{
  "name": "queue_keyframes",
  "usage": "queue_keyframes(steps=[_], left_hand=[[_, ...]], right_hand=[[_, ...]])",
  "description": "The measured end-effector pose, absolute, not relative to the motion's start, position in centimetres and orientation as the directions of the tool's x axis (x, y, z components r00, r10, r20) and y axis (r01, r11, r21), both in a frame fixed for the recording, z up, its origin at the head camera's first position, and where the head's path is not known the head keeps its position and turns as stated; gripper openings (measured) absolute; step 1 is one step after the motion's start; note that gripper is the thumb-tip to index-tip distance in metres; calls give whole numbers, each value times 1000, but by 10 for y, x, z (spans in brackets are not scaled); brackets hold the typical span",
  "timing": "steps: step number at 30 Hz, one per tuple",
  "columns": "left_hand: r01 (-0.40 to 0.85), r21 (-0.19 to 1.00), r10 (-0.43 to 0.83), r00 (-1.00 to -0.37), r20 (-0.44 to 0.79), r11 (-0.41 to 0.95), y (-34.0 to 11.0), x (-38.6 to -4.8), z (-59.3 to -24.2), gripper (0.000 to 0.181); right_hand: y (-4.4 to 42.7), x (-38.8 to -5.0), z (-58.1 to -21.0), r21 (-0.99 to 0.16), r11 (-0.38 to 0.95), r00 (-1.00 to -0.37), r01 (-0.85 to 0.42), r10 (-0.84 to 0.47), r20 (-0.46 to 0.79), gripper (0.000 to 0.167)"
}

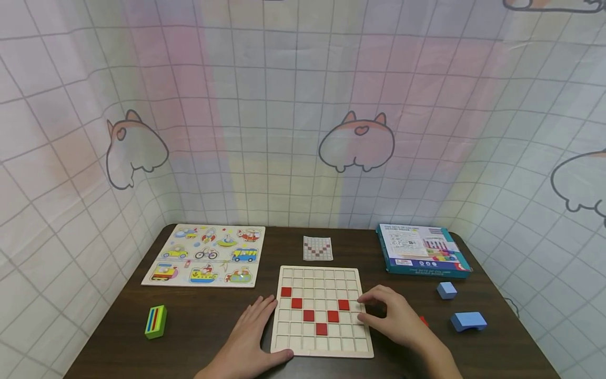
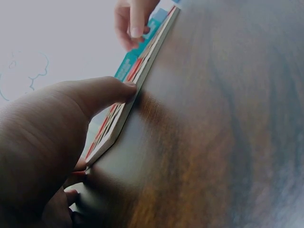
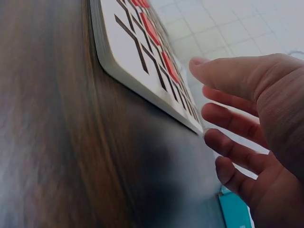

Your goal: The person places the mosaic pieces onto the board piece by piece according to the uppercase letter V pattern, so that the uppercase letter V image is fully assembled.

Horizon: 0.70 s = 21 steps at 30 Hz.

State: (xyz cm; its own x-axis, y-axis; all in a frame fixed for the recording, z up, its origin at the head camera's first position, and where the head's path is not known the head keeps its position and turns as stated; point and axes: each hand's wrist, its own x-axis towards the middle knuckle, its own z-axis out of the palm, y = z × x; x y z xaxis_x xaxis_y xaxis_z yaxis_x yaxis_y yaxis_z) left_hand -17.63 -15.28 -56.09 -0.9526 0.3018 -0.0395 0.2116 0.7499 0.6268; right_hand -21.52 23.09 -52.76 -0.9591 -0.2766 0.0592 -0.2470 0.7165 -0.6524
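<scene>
A pale wooden grid board [image 1: 326,354] lies flat on the table, with several red square tiles [image 1: 321,329] set in its cells in a V-like pattern. My left hand [image 1: 248,337] touches the board's left side; its thumb lies at the near left corner and the other fingers stretch along the edge. Above the board's right edge is my right hand [image 1: 390,315], thumb and fingers bent and apart, with nothing seen between them in the right wrist view. Partly hidden behind the right wrist, a red piece [image 1: 423,320] lies on the table.
Behind the board lies a small pattern card [image 1: 317,249]. A vehicle picture puzzle [image 1: 182,276] is at the back left, a green block with colored stripes [image 1: 155,322] nearer. On the right are a teal-edged box [image 1: 426,250], a blue cube [image 1: 446,290] and a blue arched block [image 1: 468,321].
</scene>
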Motion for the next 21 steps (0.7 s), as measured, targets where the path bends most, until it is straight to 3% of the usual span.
queue_keyframes(steps=[7, 21], left_hand=[[217, 636, 308, -951, -35, 741, -153, -176, -559, 123], [218, 650, 315, -948, -35, 728, -153, -179, -560, 124]], right_hand=[[248, -205, -527, -635, 726, -957, -264, -280, 78, 29], [271, -198, -524, -601, 780, -983, -172, -178, 49, 33]])
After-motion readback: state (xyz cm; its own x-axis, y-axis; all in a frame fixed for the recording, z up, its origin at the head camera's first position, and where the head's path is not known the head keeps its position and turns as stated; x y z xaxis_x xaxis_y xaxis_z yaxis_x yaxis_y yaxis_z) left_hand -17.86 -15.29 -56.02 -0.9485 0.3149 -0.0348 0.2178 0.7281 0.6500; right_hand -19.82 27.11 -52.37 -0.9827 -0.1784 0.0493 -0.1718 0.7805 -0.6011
